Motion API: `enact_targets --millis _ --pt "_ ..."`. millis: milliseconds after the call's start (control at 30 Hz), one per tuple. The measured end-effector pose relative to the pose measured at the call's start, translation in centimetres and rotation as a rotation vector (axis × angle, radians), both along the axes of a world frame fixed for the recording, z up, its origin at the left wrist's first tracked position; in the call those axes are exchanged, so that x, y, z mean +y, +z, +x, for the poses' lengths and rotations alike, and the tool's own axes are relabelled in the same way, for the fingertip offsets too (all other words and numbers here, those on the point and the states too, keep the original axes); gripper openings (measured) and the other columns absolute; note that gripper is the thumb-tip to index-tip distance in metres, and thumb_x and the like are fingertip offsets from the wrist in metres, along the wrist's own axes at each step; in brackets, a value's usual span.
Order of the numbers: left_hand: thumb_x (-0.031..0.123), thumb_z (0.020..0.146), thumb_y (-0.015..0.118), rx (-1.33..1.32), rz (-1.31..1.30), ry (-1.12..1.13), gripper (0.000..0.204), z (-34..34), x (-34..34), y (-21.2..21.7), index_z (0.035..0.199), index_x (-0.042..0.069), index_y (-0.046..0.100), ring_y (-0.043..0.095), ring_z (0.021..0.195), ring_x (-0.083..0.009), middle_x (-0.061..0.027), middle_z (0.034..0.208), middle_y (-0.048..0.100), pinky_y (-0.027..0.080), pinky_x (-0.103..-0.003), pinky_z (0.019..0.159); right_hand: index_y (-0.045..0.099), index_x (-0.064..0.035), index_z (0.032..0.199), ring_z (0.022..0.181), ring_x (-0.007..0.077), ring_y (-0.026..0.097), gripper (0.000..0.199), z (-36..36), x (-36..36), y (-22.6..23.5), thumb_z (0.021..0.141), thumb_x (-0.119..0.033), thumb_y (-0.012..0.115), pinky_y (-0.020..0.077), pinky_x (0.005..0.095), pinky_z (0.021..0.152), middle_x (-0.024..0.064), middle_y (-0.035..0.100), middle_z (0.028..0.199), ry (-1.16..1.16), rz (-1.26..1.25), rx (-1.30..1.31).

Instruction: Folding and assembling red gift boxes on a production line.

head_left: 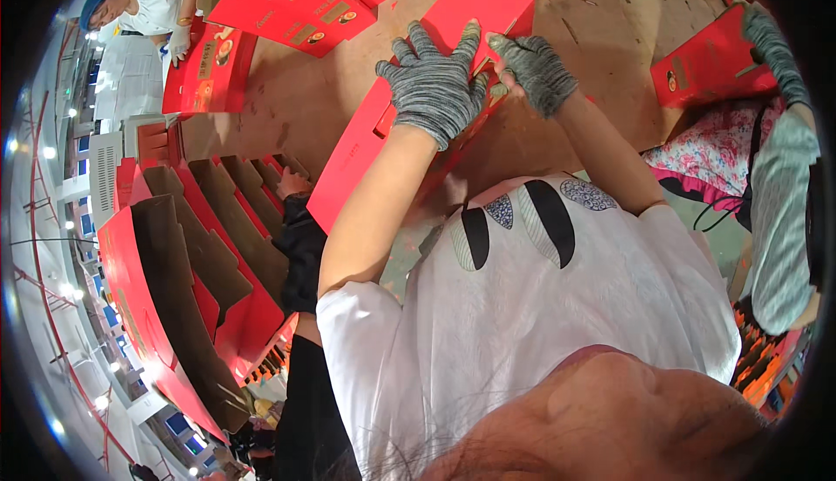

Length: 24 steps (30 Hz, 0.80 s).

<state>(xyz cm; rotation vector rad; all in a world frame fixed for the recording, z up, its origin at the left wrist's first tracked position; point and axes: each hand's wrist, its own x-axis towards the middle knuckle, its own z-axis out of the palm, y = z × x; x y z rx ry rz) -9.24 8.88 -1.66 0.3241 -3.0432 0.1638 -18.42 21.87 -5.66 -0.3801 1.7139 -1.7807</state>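
A red cardboard carton lies lengthwise in front of me on the brown work table, with a slot cut in its side and a red panel at its far end. My left hand, in a grey striped glove, rests on it with fingers spread flat. At the carton's right edge, my right hand is closed, its gloved fingers bent and its thumb against the carton edge. Part of that grip is hidden by the fingers, and my left forearm covers some of the carton.
Several open red cartons stand in rows at left, where another person's hand reaches in. More red cartons stand at the far left beside a co-worker. At right, a co-worker's gloved hand touches a red carton.
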Motion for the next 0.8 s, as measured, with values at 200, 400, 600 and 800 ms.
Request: enact_targets --millis 200,400,600,800 --pt "0.050 0.079 0.056 0.018 -0.001 -0.012 0.068 -0.7 0.8 -0.6 0.140 0.037 0.028 0.033 0.119 -0.0535 -0.0333 0.138 0.023 0.029 -0.066 0.091 0.058 -0.0043 0.067 0.038 0.0096 0.042 0.031 -0.5 0.9 -0.8 0.087 -0.028 0.058 0.0347 0.0240 0.038 0.0022 0.051 0.053 0.000 -0.073 -0.057" --pt "0.049 0.080 0.056 0.003 -0.006 0.029 0.066 -1.2 0.8 -0.4 0.139 0.038 0.029 0.034 0.119 -0.0535 -0.0340 0.137 0.025 0.029 -0.066 0.091 0.059 -0.0025 0.074 0.042 0.0091 0.042 0.024 -1.5 0.2 -1.3 0.087 -0.023 0.058 0.0413 0.0244 0.044 0.0000 0.051 0.056 -0.043 -0.167 -0.283" --pt "0.058 0.080 0.051 0.053 0.022 -0.008 0.067 -0.8 1.0 -0.1 0.140 0.038 0.028 0.034 0.120 -0.0518 -0.0305 0.137 0.028 0.030 -0.067 0.089 0.062 0.0027 0.096 0.054 0.0108 0.055 0.028 -4.3 4.1 0.5 0.087 -0.024 0.061 0.0498 0.0224 0.058 0.0043 0.062 0.070 0.399 -0.206 -0.129" --pt "0.062 0.086 0.037 0.051 -0.025 0.096 0.059 -1.4 2.1 -0.7 0.139 0.036 0.031 0.035 0.120 -0.0471 -0.0275 0.137 0.030 0.029 -0.067 0.090 0.057 -0.0119 0.119 0.108 0.0251 0.055 0.054 -7.9 3.2 2.6 0.075 -0.040 0.069 0.0426 0.0359 0.093 0.0067 0.060 0.114 0.183 0.200 1.984"
